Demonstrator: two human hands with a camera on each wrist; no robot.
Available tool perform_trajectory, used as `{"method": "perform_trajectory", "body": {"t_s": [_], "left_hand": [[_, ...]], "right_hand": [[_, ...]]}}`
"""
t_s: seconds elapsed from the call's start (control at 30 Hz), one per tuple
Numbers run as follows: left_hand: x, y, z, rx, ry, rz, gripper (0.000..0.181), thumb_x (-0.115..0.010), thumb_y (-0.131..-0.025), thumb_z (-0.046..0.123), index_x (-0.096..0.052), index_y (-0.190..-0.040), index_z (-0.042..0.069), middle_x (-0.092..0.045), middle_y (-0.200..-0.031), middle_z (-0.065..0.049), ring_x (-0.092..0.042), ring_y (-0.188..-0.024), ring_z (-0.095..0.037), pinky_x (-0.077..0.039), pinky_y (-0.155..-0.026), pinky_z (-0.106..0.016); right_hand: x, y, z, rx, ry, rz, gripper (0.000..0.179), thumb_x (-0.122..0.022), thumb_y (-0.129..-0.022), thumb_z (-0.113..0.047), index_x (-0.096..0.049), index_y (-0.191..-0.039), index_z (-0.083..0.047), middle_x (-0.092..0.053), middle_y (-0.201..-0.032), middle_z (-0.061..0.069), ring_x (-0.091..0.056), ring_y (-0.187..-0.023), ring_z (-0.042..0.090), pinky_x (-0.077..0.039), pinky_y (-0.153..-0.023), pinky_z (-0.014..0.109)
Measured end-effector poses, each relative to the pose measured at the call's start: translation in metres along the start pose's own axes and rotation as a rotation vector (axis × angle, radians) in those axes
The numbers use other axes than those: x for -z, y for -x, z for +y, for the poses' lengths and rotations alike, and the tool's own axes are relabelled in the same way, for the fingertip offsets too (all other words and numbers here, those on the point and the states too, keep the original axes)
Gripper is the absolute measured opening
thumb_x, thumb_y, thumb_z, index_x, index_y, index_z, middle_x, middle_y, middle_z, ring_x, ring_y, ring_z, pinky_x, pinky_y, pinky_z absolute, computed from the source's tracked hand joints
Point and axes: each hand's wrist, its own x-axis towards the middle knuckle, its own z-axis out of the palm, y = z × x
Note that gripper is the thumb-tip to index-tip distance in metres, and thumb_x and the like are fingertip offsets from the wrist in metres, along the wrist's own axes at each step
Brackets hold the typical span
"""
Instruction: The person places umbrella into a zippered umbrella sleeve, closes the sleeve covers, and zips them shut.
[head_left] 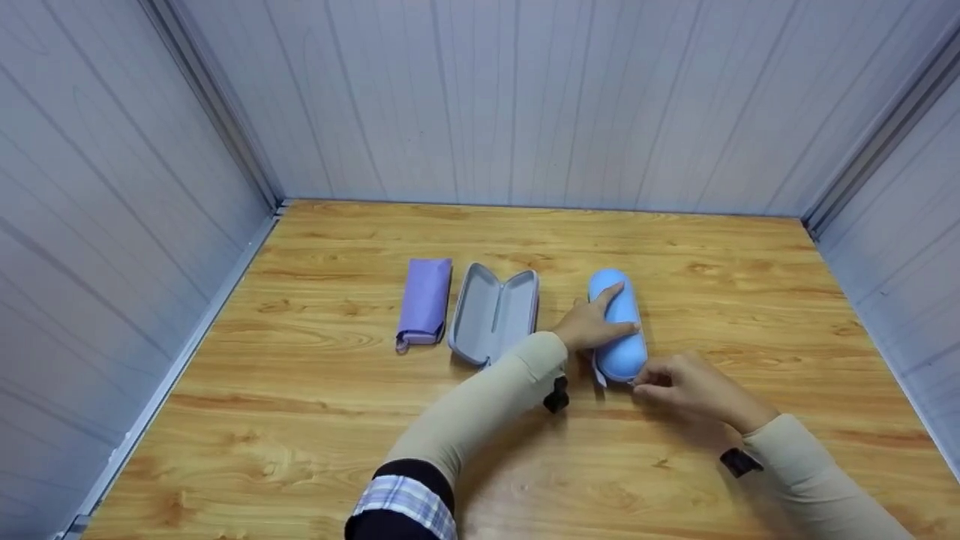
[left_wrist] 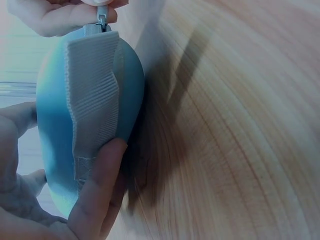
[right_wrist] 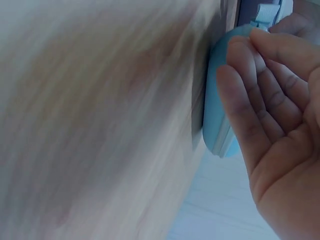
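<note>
A blue zip-up hard case (head_left: 625,358), long with rounded ends, lies on the wooden table right of centre. My left hand (head_left: 589,326) holds it from the left side, thumb and fingers spread around its body. At the near end, my right hand (head_left: 684,384) pinches the small zipper pull (left_wrist: 102,14) between thumb and finger. The zip looks closed along the edge visible in the right wrist view. A pale ribbed strap (left_wrist: 94,92) hangs at the case's end, with a left fingertip against it in the left wrist view.
Left of the blue case, a grey case (head_left: 517,311) lies spread open, its pale lining showing, partly behind my left forearm. Beside it is a folded purple pouch (head_left: 425,298) with a small loop. Pale panel walls (head_left: 480,105) border the wooden table (head_left: 315,420) at the back and sides.
</note>
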Motion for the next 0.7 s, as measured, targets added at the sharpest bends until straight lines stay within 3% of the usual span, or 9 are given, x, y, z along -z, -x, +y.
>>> {"method": "perform_trajectory", "body": {"t_s": [0.2,0.43,0.7], "left_hand": [[0.000,-0.001,-0.003,-0.017,0.006,0.001,0.080,-0.067,-0.091,0.056,-0.027,-0.159,0.038,-0.036,-0.155,-0.021,-0.050,-0.128,-0.034,-0.053,-0.090,-0.040],[-0.002,0.002,-0.006,-0.013,0.052,0.042,0.081,-0.066,-0.091,0.056,-0.025,-0.159,0.035,-0.038,-0.149,-0.024,-0.054,-0.121,-0.034,-0.055,-0.088,-0.041],[-0.004,0.005,-0.011,0.026,0.141,0.077,0.074,-0.057,-0.097,0.050,-0.022,-0.160,0.031,-0.040,-0.147,-0.020,-0.051,-0.124,-0.030,-0.049,-0.098,-0.045]], "right_hand": [[-0.001,-0.001,0.003,0.008,-0.051,0.000,0.013,-0.069,-0.096,-0.020,-0.079,-0.096,-0.011,-0.073,-0.084,-0.005,-0.062,-0.068,0.003,-0.052,-0.059,0.023],[0.009,-0.001,0.010,-0.075,-0.112,-0.044,0.023,-0.062,-0.101,-0.029,-0.077,-0.095,-0.012,-0.069,-0.077,0.001,-0.054,-0.063,0.004,-0.048,-0.057,0.023],[0.017,-0.006,0.020,-0.098,-0.137,0.042,0.027,-0.060,-0.103,-0.028,-0.076,-0.094,-0.008,-0.073,-0.083,0.003,-0.065,-0.073,0.018,-0.052,-0.065,0.025]]}}
